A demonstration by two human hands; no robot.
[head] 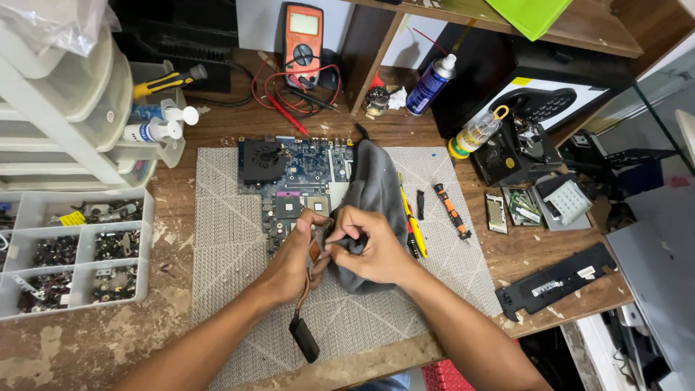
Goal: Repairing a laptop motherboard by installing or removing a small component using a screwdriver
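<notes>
Wooden bench (217, 119), worn and scuffed, shelving above and clutter at the back. Grey mat (232, 239) covers the middle.

Motherboard (293, 185) lies flat on the mat just beyond the fingertips, fan at its far left corner.

Grey cloth (376, 188) runs from the right hand away toward the back of the bench, draped over the board's right edge.

Heat pipe (308, 289): long axis runs near-to-far, slightly tilted. Copper plate end is up between both hands, black end hangs near the bench's front edge, below the left wrist.

Left hand (289, 264): fingers curled and clamped on the pipe's upper end. Right hand (373, 250): fingers bunched together, pinching the cloth against the copper plate. Hands touch each other.

Right of the right hand's knuckles: yellow tool (414, 224) close by, orange screwdriver (452, 211) further out, both lying roughly near-to-far.

Left of the left hand, well apart: parts tray (148, 239) with small hardware in its compartments.

Far behind the fingers: multimeter (302, 40) with red leads, spray can (431, 83).
</notes>
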